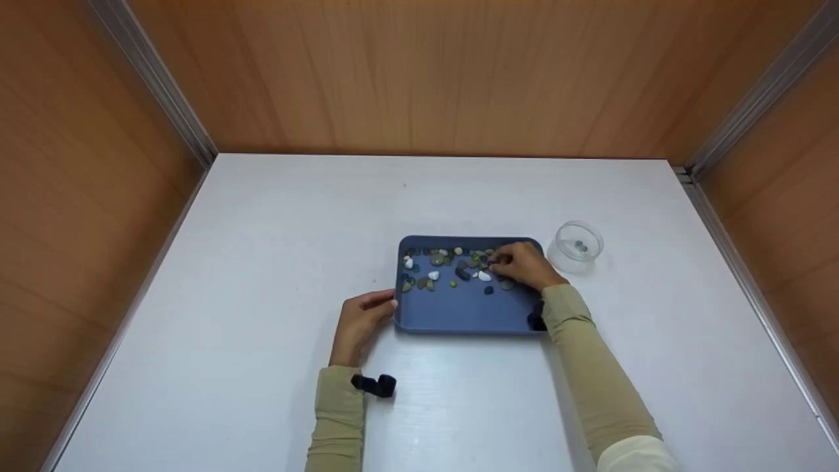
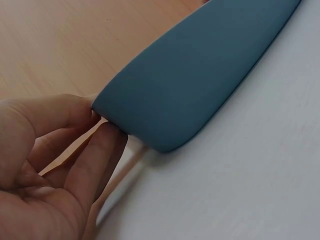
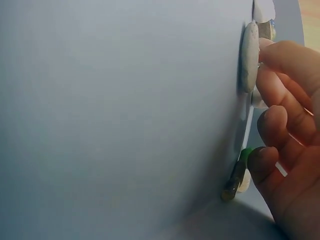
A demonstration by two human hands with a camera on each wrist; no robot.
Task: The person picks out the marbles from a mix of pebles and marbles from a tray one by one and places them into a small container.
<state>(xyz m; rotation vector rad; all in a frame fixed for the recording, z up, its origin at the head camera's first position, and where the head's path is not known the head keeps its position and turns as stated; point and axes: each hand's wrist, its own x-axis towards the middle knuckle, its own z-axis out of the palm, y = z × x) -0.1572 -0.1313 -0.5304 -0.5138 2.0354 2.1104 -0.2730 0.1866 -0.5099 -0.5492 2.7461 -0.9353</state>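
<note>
A blue tray (image 1: 472, 314) lies on the table with many pebbles spread over its far half. My left hand (image 1: 359, 321) pinches the tray's left edge between thumb and fingers; the left wrist view shows them at the tray's corner (image 2: 165, 90). Over the pebbles at the tray's right side is my right hand (image 1: 524, 265), thumb and forefinger close together and pointing left. In the right wrist view, a pale oval pebble (image 3: 249, 57) stands close before those fingertips and partly covers them. I cannot tell whether they hold a pebble.
A clear round dish (image 1: 579, 229) with a few small glassy pebbles stands right of the tray. White pebbles (image 1: 484, 276), dark ones (image 1: 463, 274) and green ones (image 1: 453, 284) lie mixed. Wooden panels (image 1: 419, 78) enclose the white table (image 1: 262, 262).
</note>
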